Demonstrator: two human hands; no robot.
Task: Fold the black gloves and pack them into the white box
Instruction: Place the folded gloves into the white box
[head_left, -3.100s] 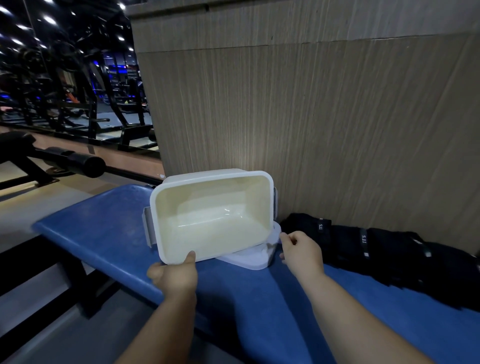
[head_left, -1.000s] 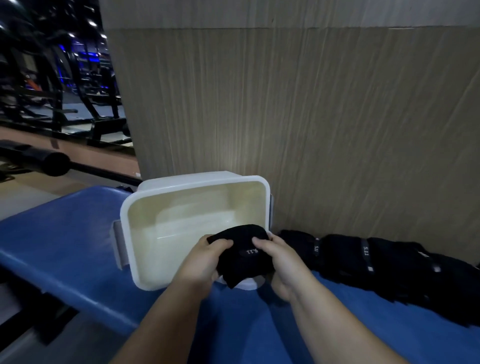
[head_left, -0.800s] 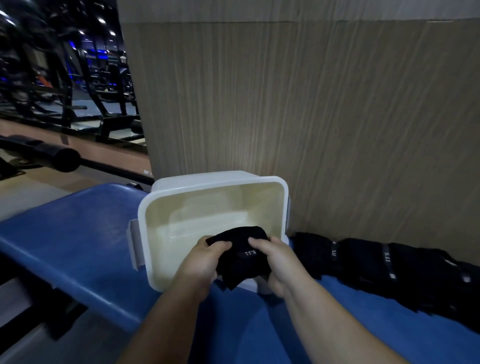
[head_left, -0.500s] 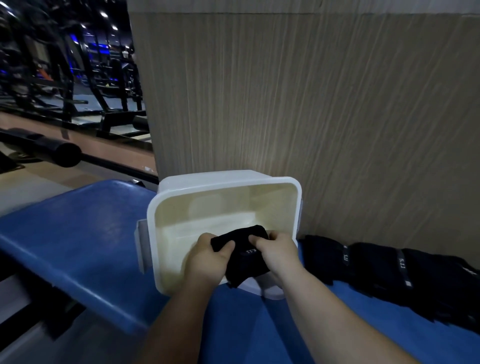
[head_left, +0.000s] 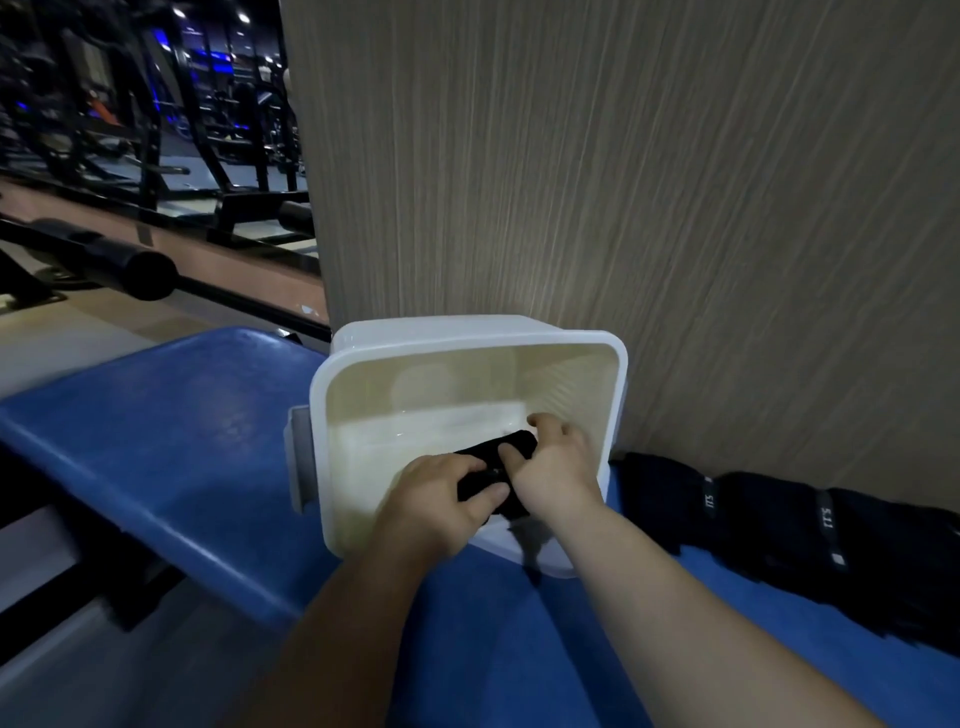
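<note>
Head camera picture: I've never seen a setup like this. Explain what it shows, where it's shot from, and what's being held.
There is no machine here. A person wears one camera on the head, looking forward and down, so the two bare arms entering from below are their own. The left hand and the right hand together grip a folded black glove in the opening of a white box. The box sits tilted toward the person on a blue padded bench, against a wood-grain wall. More black gloves lie in a row on the bench, right of the box.
</note>
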